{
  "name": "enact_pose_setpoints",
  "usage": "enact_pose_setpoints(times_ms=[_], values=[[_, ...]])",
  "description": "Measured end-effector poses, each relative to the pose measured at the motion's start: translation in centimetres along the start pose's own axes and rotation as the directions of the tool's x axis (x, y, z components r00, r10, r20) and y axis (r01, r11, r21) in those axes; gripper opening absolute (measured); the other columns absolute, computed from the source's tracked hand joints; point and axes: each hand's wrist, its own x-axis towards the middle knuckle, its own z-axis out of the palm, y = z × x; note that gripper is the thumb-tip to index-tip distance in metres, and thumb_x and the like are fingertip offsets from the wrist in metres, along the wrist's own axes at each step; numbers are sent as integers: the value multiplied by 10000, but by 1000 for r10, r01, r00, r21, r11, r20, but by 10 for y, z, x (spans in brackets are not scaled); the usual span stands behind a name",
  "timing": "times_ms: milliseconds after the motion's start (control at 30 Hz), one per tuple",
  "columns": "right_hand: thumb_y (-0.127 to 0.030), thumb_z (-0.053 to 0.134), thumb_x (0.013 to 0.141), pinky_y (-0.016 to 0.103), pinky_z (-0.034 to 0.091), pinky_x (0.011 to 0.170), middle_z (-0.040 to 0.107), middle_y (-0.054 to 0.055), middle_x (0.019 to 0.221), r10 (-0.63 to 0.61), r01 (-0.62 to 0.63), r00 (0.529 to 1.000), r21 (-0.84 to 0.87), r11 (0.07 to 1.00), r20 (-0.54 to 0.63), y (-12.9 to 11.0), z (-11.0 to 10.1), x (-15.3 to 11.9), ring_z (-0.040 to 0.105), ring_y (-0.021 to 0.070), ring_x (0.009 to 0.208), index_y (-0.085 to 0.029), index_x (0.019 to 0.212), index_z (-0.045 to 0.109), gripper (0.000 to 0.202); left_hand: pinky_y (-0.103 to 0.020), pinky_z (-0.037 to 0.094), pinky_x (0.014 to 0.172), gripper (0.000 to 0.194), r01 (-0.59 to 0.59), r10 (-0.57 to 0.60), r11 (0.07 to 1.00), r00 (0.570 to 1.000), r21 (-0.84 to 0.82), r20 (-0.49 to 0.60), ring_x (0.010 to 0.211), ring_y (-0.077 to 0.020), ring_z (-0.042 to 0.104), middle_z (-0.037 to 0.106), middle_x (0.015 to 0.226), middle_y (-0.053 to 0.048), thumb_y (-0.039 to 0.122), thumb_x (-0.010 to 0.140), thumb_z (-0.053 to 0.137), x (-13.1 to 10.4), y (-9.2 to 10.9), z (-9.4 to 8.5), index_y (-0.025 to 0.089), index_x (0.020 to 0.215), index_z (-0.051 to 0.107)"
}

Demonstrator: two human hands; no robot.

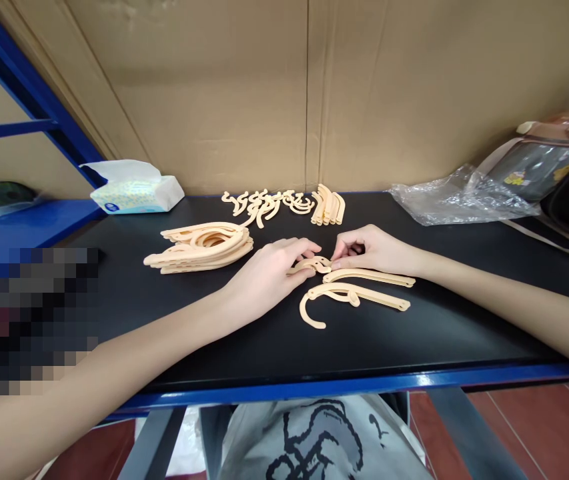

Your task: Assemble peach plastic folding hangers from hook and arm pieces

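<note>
Our left fingers (pixel 309 245) hold a pale curved piece (pixel 320 264), partly hidden behind the thumb; our right fingers (pixel 348 252) touch its other end, curled so that we cannot tell whether they grip it. Just nearer us than the fingers lie a slotted bar (pixel 371 274) and a hooked bar (pixel 377 295). Left of them, a stack of pale frames (pixel 204 257) overlaps too closely to count; beyond, small hooks (pixel 264 205) tangle indistinctly.

Single camera, worn on head, looks forward and down across black table (pixel 244 353). Left hand (pixel 277 270) and right hand (pixel 371 250) close, near middle of view; cardboard wall (pixel 214 100) behind, grey cloth (pixel 324 443) below.
</note>
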Motion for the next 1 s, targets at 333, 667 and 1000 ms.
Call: enact_pose_setpoints(times_ms=[333, 667, 1000], values=[[-526, 727, 803, 241, 332, 529, 569, -34, 593, -29, 30, 999, -33, 999, 37, 0, -3, 1, 450, 89, 563, -158, 786, 718, 369, -263, 472, 696, 170, -31, 28, 997, 999, 74, 39, 848, -162, 654, 684, 986, -5, 208, 907, 708, 0, 4, -3, 178, 1070, 671], [-535, 689, 839, 244, 373, 554, 610, -17, 648, -34, 36, 998, -49, 998, 50, 1, -3, 1, 484, 100, 596, -163, 918, 737, 383, -251, 398, 621, 131, 3, -18, 985, 996, 171, 87, 724, -119, 583, 627, 969, 18, 284, 964, 635, 1, 3, -7, 218, 1061, 693], [-531, 652, 864, 246, 363, 554, 561, -38, 620, -67, 70, 997, -117, 991, 33, 1, -2, 3, 465, 96, 576, -168, 911, 709, 371, -247, 397, 629, 163, 17, -32, 991, 993, 134, 112, 715, -114, 568, 600, 1007, 4, 293, 984, 602, 3, 0, -6, 216, 1105, 677]])
